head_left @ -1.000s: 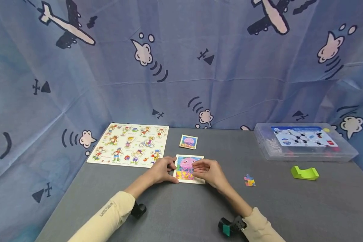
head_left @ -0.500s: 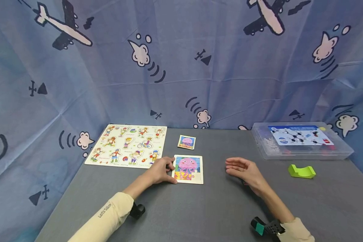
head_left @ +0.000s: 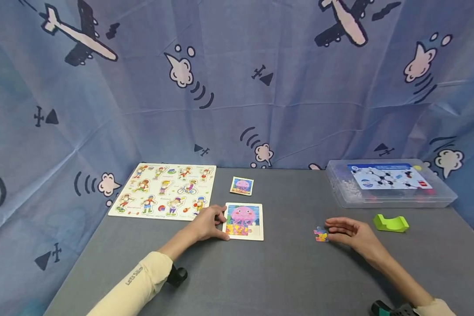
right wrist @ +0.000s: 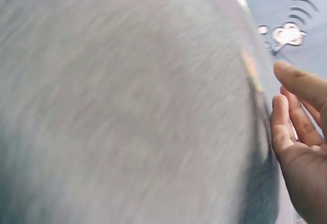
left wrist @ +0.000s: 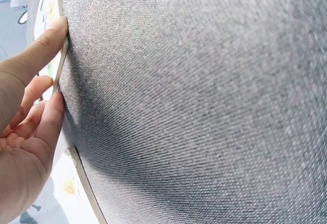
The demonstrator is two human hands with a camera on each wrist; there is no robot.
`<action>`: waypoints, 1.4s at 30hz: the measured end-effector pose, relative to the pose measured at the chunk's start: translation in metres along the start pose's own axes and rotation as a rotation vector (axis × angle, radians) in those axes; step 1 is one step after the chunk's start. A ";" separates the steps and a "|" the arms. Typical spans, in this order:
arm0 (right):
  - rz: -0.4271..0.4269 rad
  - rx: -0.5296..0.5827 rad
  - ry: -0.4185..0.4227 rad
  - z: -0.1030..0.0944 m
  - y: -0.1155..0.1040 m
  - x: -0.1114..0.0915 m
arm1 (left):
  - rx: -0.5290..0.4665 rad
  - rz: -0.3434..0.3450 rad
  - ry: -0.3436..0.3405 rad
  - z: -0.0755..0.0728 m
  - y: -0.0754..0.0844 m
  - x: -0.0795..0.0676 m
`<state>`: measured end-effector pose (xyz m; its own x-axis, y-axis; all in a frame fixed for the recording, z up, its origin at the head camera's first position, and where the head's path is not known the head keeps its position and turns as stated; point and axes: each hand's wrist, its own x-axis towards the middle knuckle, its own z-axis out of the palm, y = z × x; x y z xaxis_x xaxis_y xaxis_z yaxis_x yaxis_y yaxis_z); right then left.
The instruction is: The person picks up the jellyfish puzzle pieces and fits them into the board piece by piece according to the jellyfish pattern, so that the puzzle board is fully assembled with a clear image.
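Observation:
A square jigsaw puzzle board (head_left: pixel 260 226) with a pink jellyfish picture lies flat in the middle of the table, its lower right part bare. My left hand (head_left: pixel 206 224) holds the board's left side, thumb at the near corner and curled fingers farther up. In the left wrist view, thumb and fingertips touch the board's thin edge (left wrist: pixel 60 68). To the right a loose jigsaw piece (head_left: pixel 321 234), blue, pink and yellow, lies on the table. Just right of it is my right hand (head_left: pixel 353 237), fingers loosely bent and thumb apart; the right wrist view is blurred.
A small jellyfish picture card (head_left: pixel 242 186) lies behind the board. At the left is a large white board (head_left: pixel 162 191) with sports figures. A clear plastic case (head_left: pixel 391 184) stands at the back right, a green curved block (head_left: pixel 391 223) before it.
My right hand has left the puzzle board and moved right, past the loose piece to its right side. The left hand has stayed at the board's edge. The view has shifted slightly.

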<state>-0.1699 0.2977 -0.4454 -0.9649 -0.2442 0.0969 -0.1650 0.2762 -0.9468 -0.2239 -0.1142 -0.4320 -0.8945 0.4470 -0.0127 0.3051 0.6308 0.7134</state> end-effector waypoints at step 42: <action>0.232 0.233 0.055 0.037 -0.032 0.017 | 0.014 -0.015 0.012 0.001 -0.002 0.001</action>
<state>-0.1734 0.2508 -0.4243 -0.9819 -0.1469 -0.1194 0.1058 0.0974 -0.9896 -0.2251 -0.1141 -0.4345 -0.9029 0.4296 -0.0144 0.2962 0.6461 0.7034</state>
